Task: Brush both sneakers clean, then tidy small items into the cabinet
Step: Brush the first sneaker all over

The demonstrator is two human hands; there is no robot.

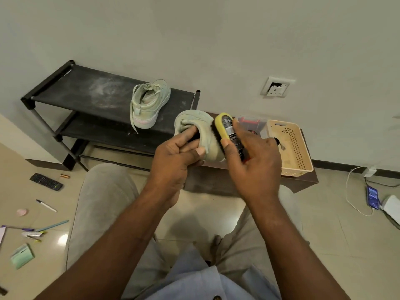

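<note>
Two hands work above the knees. The left hand (pixel 177 154) grips one pale green sneaker (pixel 208 137), fingers tucked in its opening; the right hand (pixel 253 165) holds one yellow-backed brush (pixel 226 128), dark bristles against the sneaker's side. A second sneaker (pixel 149 102), scuffed with laces trailing, stands on the dusty black shoe rack (pixel 86 89). One beige basket (pixel 291 148) sits behind the right hand.
</note>
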